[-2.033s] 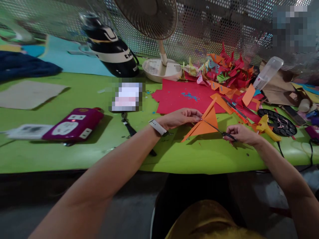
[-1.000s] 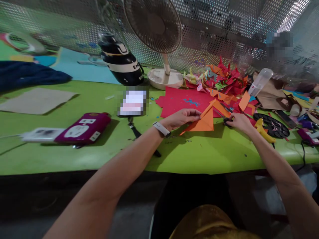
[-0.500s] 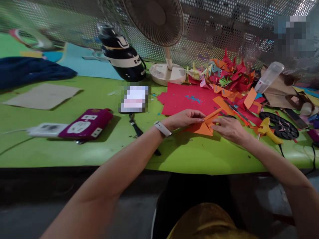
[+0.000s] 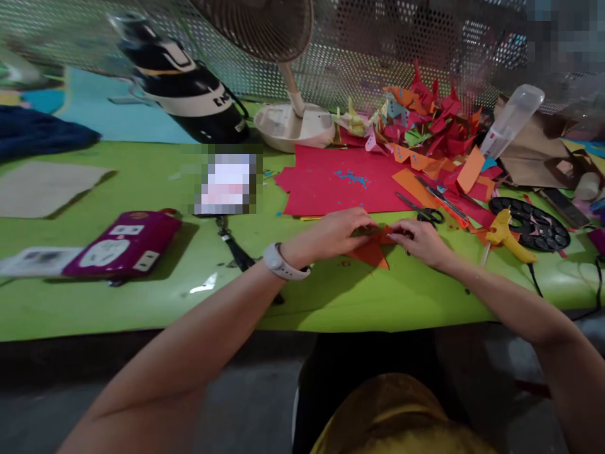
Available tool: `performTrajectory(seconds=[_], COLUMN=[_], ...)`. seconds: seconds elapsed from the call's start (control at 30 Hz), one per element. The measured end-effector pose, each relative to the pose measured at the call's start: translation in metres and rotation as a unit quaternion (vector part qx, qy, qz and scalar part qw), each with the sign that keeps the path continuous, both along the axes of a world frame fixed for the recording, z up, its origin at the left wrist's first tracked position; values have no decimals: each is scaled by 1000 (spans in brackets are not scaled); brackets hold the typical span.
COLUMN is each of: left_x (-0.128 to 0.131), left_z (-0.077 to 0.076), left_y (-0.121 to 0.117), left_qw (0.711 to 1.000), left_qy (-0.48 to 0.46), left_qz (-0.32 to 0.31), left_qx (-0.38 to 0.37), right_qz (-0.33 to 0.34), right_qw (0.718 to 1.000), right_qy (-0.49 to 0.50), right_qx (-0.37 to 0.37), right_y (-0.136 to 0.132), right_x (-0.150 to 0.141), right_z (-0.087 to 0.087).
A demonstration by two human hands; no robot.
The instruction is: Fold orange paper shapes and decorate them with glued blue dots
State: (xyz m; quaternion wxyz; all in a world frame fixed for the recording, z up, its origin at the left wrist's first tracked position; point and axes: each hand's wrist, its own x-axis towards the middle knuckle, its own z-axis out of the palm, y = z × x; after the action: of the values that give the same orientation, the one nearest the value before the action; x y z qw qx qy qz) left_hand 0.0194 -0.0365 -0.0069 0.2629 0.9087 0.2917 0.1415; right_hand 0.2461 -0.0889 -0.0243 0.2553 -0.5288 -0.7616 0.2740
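Note:
A folded piece of orange paper (image 4: 372, 255) is held between my two hands, just above the green table (image 4: 340, 302). My left hand (image 4: 338, 234) grips its left side with the fingers bent over it, partly hiding it. From the right, my right hand (image 4: 418, 241) pinches the paper's upper edge between thumb and fingers. One pointed corner of the paper hangs down toward me. Right behind my hands lies a red sheet (image 4: 321, 183) with small blue bits on it. Black-handled scissors (image 4: 428, 214) rest just beyond my right hand.
Folded colored paper pieces (image 4: 425, 126) are heaped at the back. On the right are a yellow glue gun (image 4: 510, 239), a black round tray (image 4: 543, 230) and a cutter (image 4: 449, 205). A fan (image 4: 293, 126), a dark bottle (image 4: 189, 94), a phone (image 4: 227, 183) and a purple power bank (image 4: 125, 243) stand or lie leftward.
The orange paper is now folded smaller, and my right fingers have closed on its edge. The scissors show more fully. The view has shifted slightly to the right.

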Motion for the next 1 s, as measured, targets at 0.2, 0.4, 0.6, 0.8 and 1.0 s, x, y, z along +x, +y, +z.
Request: performTrajectory(seconds=[0.2,0.4,0.6,0.8,1.0], left_x=[2,10,13,0,-5], left_z=[1,8,2,-14,-19], left_y=[0,-6,-26,-29,-22], left_qw=[1000,989,961,967,974], left_qy=[10,106,160,86,52], left_qz=[-11,-10,2,13,27], left_qx=[18,102,224,241,217], right_qz=[-24,-36,-35,-52,-27], right_qw=[998,995,993,992,997], right_qy=[48,88,112,113,69], right_qx=[-24,3,23,13,7], right_y=[2,0,-1,-2,-5], right_x=[-2,-1,2,4,5], right_z=[-6,-4,-2,-3,-3])
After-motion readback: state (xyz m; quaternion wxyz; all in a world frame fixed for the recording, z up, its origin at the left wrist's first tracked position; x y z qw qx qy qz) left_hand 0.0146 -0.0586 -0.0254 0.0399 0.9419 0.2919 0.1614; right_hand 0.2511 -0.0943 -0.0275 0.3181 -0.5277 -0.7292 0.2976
